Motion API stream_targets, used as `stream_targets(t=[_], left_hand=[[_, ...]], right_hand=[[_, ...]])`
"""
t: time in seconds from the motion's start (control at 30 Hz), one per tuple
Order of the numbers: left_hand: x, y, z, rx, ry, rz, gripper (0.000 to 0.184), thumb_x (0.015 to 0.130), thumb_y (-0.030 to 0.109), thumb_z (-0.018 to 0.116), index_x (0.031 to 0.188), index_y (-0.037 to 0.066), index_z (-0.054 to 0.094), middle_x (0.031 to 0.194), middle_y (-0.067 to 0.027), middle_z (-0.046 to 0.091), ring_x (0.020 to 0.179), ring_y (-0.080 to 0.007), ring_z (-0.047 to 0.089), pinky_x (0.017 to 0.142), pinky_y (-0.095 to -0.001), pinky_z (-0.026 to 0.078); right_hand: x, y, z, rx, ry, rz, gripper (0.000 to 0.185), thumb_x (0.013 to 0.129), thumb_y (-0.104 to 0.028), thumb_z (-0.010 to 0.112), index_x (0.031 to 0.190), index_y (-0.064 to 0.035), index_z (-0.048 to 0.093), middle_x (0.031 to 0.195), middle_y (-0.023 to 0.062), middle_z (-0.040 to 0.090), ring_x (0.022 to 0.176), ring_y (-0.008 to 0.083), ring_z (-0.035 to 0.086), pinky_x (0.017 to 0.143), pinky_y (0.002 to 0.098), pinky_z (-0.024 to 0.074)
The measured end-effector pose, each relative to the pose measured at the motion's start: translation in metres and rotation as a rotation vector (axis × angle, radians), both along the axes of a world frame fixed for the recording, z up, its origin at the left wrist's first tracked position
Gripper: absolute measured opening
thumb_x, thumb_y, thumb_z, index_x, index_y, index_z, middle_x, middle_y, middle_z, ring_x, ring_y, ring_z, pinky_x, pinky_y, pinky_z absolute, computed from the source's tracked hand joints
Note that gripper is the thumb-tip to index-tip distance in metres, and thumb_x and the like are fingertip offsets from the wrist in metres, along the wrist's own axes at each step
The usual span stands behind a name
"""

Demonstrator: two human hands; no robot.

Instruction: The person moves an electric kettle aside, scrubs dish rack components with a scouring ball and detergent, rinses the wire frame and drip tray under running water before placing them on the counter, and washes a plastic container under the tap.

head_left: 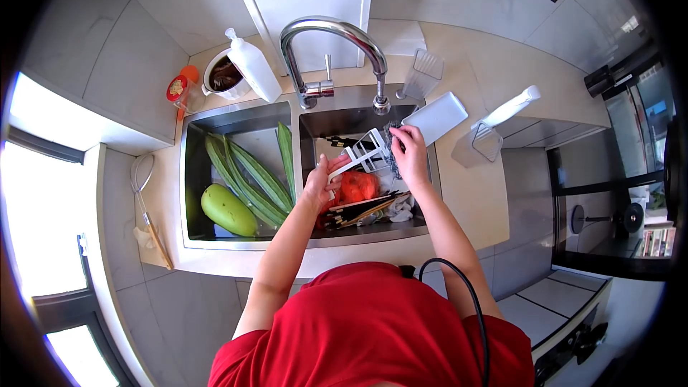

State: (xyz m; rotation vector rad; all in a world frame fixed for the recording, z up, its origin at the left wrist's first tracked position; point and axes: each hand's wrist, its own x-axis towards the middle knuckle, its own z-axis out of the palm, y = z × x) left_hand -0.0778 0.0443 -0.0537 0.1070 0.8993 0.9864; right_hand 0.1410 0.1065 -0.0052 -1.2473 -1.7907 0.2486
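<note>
Over the right basin, my left hand (324,180) grips a white plastic rack with open slats (364,150), held tilted. My right hand (408,152) is closed on a grey wire scourer (391,145), which is against or very near the rack's right end. Fingers partly hide the scourer. Below my hands, the basin holds a red bag or netting (360,186), dark chopsticks (365,208) and some crumpled whitish material (401,208). The curved chrome faucet (333,23) rises behind the rack.
In the left basin lie long ridged green gourds (259,175) and a smooth green gourd (228,210). A white pump bottle (254,68), a pot (225,75) and a red-lidded jar (179,92) stand behind. Rightward are a white tray (438,117) and clear containers (479,145). A whisk (148,208) lies left.
</note>
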Motion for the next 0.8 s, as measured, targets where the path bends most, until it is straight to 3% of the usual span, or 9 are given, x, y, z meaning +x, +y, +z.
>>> stream_targets(t=[0.07,0.13,0.2,0.27,0.4,0.63,0.73,0.8], left_hand=[[-0.004,0.002,-0.007,0.054,-0.117,0.039,0.056,0.100,0.043,0.022,0.122,-0.001,0.049,0.116,-0.0085,0.059,0.046,-0.0057,0.029,0.037,-0.0162,0.022],[-0.005,0.007,-0.006,0.031,-0.066,0.058,0.057,0.100,0.042,0.021,0.121,-0.002,0.050,0.114,-0.0087,0.060,0.044,-0.0055,0.025,0.037,-0.0168,0.022],[-0.011,0.009,-0.013,0.013,-0.058,0.095,0.056,0.100,0.042,0.021,0.119,-0.002,0.051,0.108,-0.0097,0.063,0.042,-0.0049,0.021,0.037,-0.0175,0.022],[-0.020,0.009,-0.015,-0.009,-0.079,0.094,0.056,0.100,0.041,0.022,0.118,-0.003,0.051,0.109,-0.0100,0.062,0.043,-0.0045,0.021,0.036,-0.0175,0.022],[-0.009,0.006,-0.004,-0.029,0.009,0.036,0.056,0.100,0.041,0.022,0.117,-0.003,0.051,0.113,-0.0107,0.061,0.043,-0.0047,0.023,0.036,-0.0169,0.022],[0.008,0.009,-0.003,0.030,-0.029,0.012,0.054,0.100,0.041,0.021,0.113,-0.002,0.052,0.114,-0.0122,0.061,0.042,-0.0054,0.022,0.036,-0.0180,0.022],[0.014,0.008,-0.004,0.024,-0.002,-0.026,0.054,0.101,0.040,0.021,0.112,-0.002,0.053,0.113,-0.0121,0.061,0.042,-0.0054,0.022,0.036,-0.0179,0.021],[0.001,0.012,-0.004,0.048,-0.001,0.062,0.053,0.100,0.040,0.022,0.111,-0.002,0.053,0.113,-0.0115,0.061,0.042,-0.0055,0.022,0.035,-0.0178,0.021]], right_hand=[[0.001,-0.021,-0.025,-0.129,-0.090,0.130,0.026,0.071,0.003,0.064,0.095,-0.0033,0.066,0.093,0.0118,0.058,0.086,0.0290,0.056,0.075,0.0367,0.0477],[0.004,-0.054,-0.033,-0.085,-0.197,0.193,0.028,0.069,0.003,0.065,0.096,-0.0032,0.066,0.093,0.0112,0.058,0.086,0.0293,0.057,0.076,0.0365,0.0486],[0.025,-0.091,-0.086,-0.311,-0.291,0.271,0.028,0.069,0.002,0.065,0.097,-0.0036,0.067,0.093,0.0110,0.058,0.088,0.0290,0.057,0.078,0.0363,0.0490],[0.032,-0.098,-0.084,-0.408,-0.195,0.288,0.028,0.071,0.001,0.063,0.098,-0.0046,0.067,0.093,0.0120,0.058,0.090,0.0297,0.057,0.081,0.0364,0.0481],[-0.004,-0.034,-0.001,-0.035,-0.012,0.106,0.024,0.070,0.004,0.064,0.093,-0.0024,0.066,0.096,0.0101,0.058,0.088,0.0292,0.055,0.079,0.0370,0.0470],[0.013,-0.054,-0.036,-0.112,-0.360,0.250,0.024,0.068,0.003,0.065,0.090,-0.0052,0.067,0.097,0.0060,0.059,0.089,0.0274,0.054,0.077,0.0359,0.0480],[0.024,-0.068,-0.028,-0.188,-0.341,0.265,0.019,0.067,0.002,0.065,0.085,-0.0034,0.066,0.092,0.0064,0.060,0.088,0.0273,0.053,0.079,0.0341,0.0473],[0.030,-0.082,-0.021,-0.192,-0.078,0.352,0.012,0.067,0.002,0.063,0.078,-0.0023,0.063,0.090,0.0067,0.060,0.086,0.0265,0.056,0.076,0.0345,0.0479]])
